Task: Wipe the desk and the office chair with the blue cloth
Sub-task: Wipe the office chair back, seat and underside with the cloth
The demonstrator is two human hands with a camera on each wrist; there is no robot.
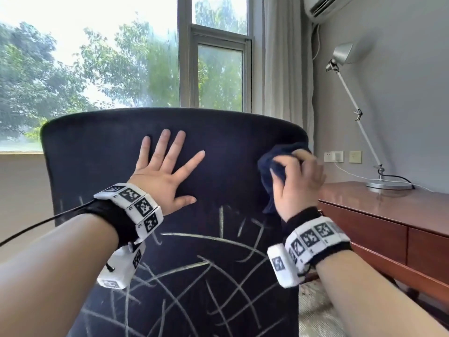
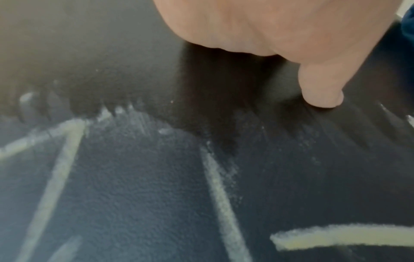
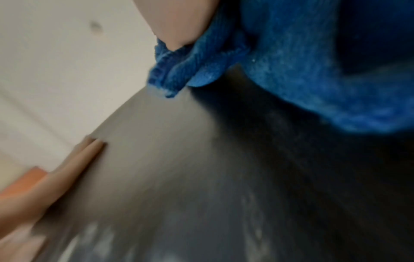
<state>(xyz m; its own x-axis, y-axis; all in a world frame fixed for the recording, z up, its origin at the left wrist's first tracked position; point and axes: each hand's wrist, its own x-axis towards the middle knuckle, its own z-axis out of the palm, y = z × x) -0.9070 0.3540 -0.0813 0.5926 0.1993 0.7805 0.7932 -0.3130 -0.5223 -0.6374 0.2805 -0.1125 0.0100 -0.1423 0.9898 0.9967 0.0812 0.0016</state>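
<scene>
The left hand lies flat with fingers spread and straight on the upper middle of the chair back, palm pressed to the dark fabric. Below it, pale chalk lines cross the lower part of the chair back; the upper part around the hand looks clean. Near the chair back's top right corner, the right hand grips the blue cloth, fingers curled round the bunched fabric, which touches the chair. To the right stands the wooden bench, with a silver lamp near its back edge against the wall
</scene>
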